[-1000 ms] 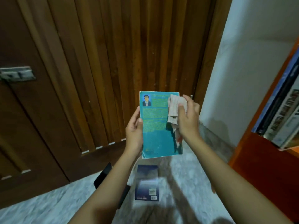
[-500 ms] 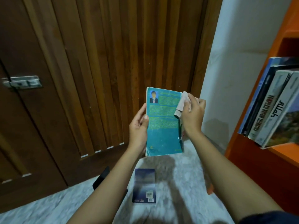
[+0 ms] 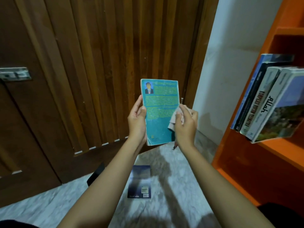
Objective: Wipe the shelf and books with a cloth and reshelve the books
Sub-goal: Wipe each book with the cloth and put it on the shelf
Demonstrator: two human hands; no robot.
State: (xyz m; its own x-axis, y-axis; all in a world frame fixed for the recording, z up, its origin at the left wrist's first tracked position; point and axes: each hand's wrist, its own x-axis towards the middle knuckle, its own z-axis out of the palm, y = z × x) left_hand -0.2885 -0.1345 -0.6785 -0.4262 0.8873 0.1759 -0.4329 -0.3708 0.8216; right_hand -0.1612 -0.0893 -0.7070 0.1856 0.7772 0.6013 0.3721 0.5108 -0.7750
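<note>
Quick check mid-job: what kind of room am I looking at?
Probably a room corner in a home: a slatted wooden door, an orange bookshelf holding leaning books, and a pale marbled floor with a dark blue book on it.

The left grip (image 3: 137, 122) and right grip (image 3: 185, 127) are bare hands on bare forearms (image 3: 102, 178); dark fabric (image 3: 283, 214), perhaps a garment, shows blurred at both lower corners.
</note>
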